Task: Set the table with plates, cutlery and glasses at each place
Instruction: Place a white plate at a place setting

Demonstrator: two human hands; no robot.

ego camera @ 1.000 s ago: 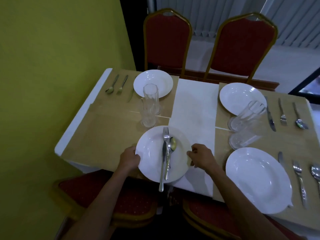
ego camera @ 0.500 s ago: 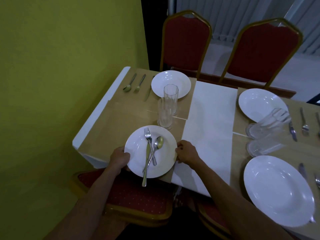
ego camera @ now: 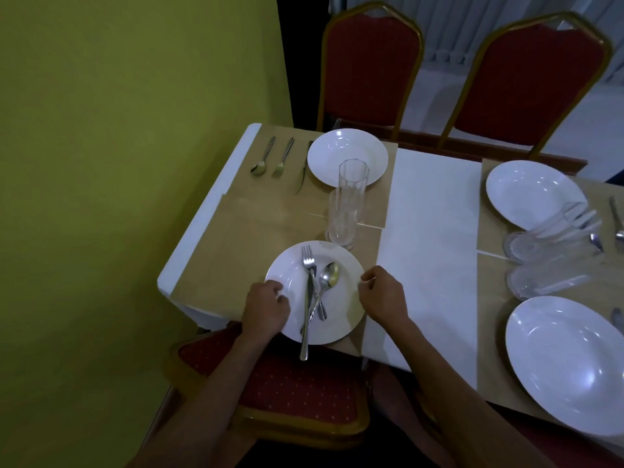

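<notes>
Glossy white ceramic plate (ego camera: 293, 275), shiny metal cutlery (ego camera: 312, 292), matt tan paper placemat (ego camera: 236, 251).

We see a dim, bluish scene. Small glints sit on the plates (ego camera: 567, 366); the right glasses (ego camera: 553, 238) smear, and the wide lens bows the edges.

The near right plate (ego camera: 570, 363) and cutlery (ego camera: 616, 214) past it run off the right edge — the glasses (ego camera: 550, 238) there blur together.

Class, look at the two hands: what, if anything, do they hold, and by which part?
They hold the near white plate, which carries cutlery: the left hand grips its left rim, the right hand its right rim.
</notes>
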